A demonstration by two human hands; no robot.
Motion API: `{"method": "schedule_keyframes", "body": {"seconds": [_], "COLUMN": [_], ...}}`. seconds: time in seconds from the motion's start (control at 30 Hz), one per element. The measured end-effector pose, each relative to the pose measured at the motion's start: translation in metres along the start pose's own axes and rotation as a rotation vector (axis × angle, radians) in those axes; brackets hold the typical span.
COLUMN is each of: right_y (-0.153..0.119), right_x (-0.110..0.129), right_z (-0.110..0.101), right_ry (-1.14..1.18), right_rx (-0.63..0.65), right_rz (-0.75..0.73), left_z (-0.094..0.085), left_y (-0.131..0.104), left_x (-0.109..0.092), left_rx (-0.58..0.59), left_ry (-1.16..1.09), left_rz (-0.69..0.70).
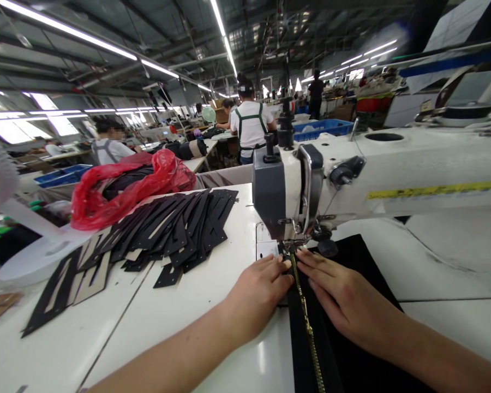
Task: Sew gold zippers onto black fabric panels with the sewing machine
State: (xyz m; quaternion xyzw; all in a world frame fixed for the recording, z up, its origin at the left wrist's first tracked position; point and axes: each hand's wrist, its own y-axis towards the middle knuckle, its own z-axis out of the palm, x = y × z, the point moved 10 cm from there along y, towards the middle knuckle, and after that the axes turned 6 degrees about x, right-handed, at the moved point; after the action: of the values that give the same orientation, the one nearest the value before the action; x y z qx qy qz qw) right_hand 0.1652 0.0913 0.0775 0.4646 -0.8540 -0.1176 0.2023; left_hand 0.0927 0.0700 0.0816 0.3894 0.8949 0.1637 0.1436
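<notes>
A brass-toothed zipper [310, 330] runs toward me from the presser foot [291, 245] of a white and grey sewing machine [270, 191]. Black fabric [352, 254] lies beneath the zipper and out to its right. My left hand [256, 295] is closed at the left edge of the zipper, thumb and fingers pinched on its tape close to the foot. On the other side, my right hand [343, 292] lies flat on the fabric, fingers stretched out with the tips beside the zipper teeth. The needle's point is hidden behind the foot.
Black strips with slots [180, 224] lie in an overlapping row on the white table [207, 322] at the left. Behind them is a red plastic bag [135, 188]. A white fan [36, 240] stands at the far left. Several people work at tables beyond the machine.
</notes>
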Motion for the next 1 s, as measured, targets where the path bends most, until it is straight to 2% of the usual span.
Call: {"method": "schedule_keyframes", "body": {"seconds": [0.13, 0.3, 0.57, 0.77, 0.87, 1.0], "right_y": [0.001, 0.002, 0.01, -0.001, -0.005, 0.001], "right_x": [-0.002, -0.002, -0.013, 0.004, 0.012, 0.01], "right_z": [0.001, 0.003, 0.0, -0.005, -0.006, -0.002], "right_ry": [0.009, -0.017, 0.074, 0.022, -0.009, 0.012], "right_rx": [-0.011, 0.002, 0.059, 0.066, 0.047, 0.063], "right_rz": [-0.011, -0.028, 0.014, 0.08, 0.139, 0.222], "left_z": [0.002, 0.001, 0.005, 0.003, 0.002, 0.006], "left_y": [-0.001, 0.001, 0.003, -0.006, -0.005, 0.002], "left_x": [0.002, 0.004, 0.013, 0.012, 0.012, 0.015], "left_rx": [0.022, -0.003, 0.006, 0.137, 0.107, 0.053], "left_ry": [0.012, 0.025, 0.006, -0.153, -0.129, -0.033], "left_rz": [-0.008, -0.007, -0.055, -0.118, -0.157, -0.191]}}
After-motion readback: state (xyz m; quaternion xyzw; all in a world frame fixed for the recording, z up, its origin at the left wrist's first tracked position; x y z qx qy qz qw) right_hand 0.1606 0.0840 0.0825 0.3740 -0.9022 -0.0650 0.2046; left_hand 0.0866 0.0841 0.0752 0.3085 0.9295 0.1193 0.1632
